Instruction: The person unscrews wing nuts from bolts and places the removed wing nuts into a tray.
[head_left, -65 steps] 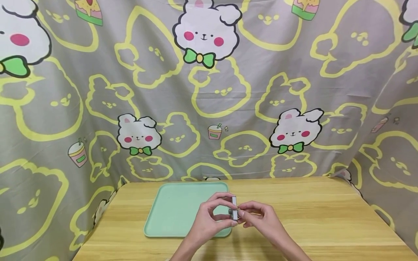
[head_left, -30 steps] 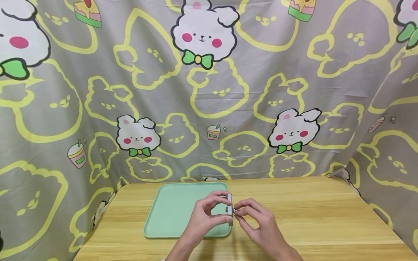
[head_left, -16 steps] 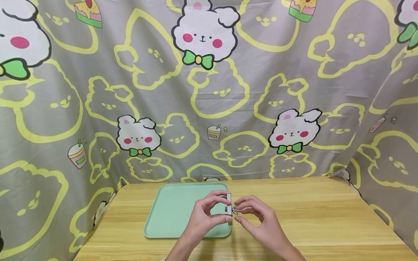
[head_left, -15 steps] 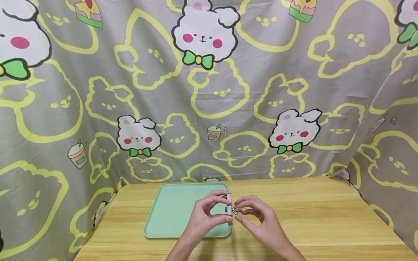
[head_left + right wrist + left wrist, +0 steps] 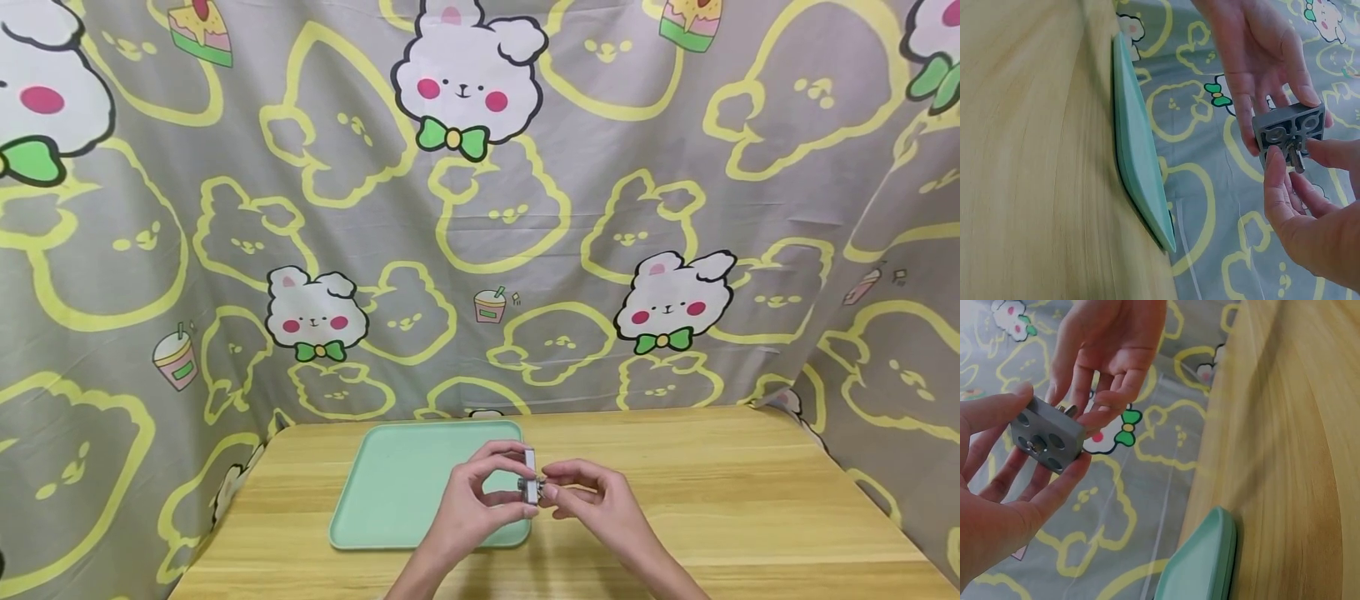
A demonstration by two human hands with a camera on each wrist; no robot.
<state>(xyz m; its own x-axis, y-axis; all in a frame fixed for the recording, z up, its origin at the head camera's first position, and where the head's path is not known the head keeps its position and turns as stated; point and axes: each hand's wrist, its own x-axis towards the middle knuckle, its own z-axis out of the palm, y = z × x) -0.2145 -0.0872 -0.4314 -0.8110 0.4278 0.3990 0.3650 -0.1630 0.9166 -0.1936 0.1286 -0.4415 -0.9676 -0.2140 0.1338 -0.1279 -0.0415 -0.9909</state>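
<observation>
A small grey square block (image 5: 530, 462) with round holes is held on edge above the table. My left hand (image 5: 474, 502) grips it by its edges, thumb at one side and fingers at the other. In the left wrist view, a bolt end (image 5: 1036, 445) shows in the middle of the block's face. From the ribbed back, seen in the right wrist view, a metal bolt (image 5: 1298, 160) sticks out. My right hand (image 5: 603, 504) pinches the metal piece at the bolt's base, which looks like a wing nut; the fingertips partly hide it.
A mint-green tray (image 5: 405, 483) lies on the wooden table (image 5: 720, 500), left of and partly behind my left hand. A grey patterned cloth (image 5: 465, 208) hangs behind the table and at both sides.
Half a second ago my right fingers were spread around the bolt, apart from the nut; now they pinch at its base. The block has turned slightly in my left hand's grip.
</observation>
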